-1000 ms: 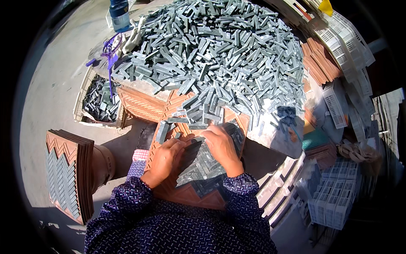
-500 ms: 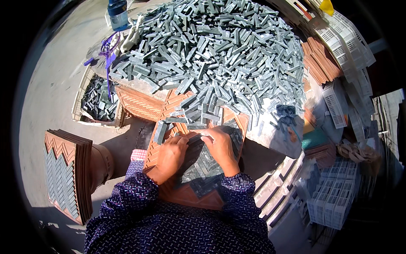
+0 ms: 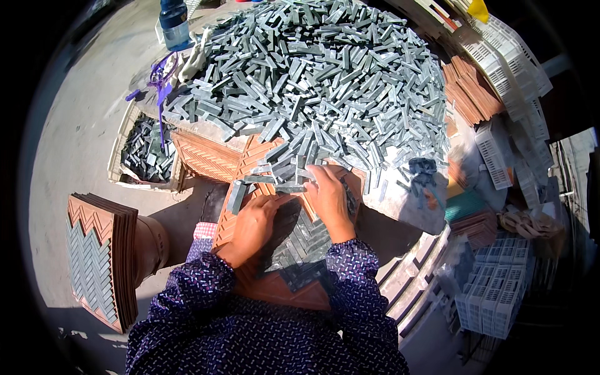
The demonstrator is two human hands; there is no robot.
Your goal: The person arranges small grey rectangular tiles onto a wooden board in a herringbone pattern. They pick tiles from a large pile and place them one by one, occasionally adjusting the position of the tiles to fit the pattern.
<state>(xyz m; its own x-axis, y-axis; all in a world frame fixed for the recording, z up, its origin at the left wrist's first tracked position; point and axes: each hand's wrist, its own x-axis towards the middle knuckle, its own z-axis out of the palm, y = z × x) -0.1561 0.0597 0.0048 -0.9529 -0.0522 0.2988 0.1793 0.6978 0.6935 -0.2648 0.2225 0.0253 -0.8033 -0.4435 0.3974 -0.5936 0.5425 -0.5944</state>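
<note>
On my lap lies a terracotta-coloured grooved tray [image 3: 284, 290], partly filled with dark grey-green stone strips [image 3: 300, 244] in a herringbone pattern. My left hand [image 3: 253, 225] rests over the tray's left part, its fingers curled together; whatever they hold is hidden. Further up on the right, my right hand [image 3: 330, 203] reaches to the loose stone strips [image 3: 289, 172] heaped over the tray's far end. Its thumb and index finger are spread apart beside the ends of those strips. One short strip [image 3: 236, 197] lies alone near my left fingertips.
A large heap of stone strips [image 3: 312, 75] fills the work surface ahead. At left are a bin of strips [image 3: 148, 150] and a stack of trays [image 3: 103, 259] on a round support. A blue bottle [image 3: 174, 28] stands far left; white plastic crates [image 3: 490, 290] are on the right.
My right hand has moved up and slightly right, away from the left fingers to the loose strips, and its thumb and finger have spread. The left hand has stayed nearly in place.
</note>
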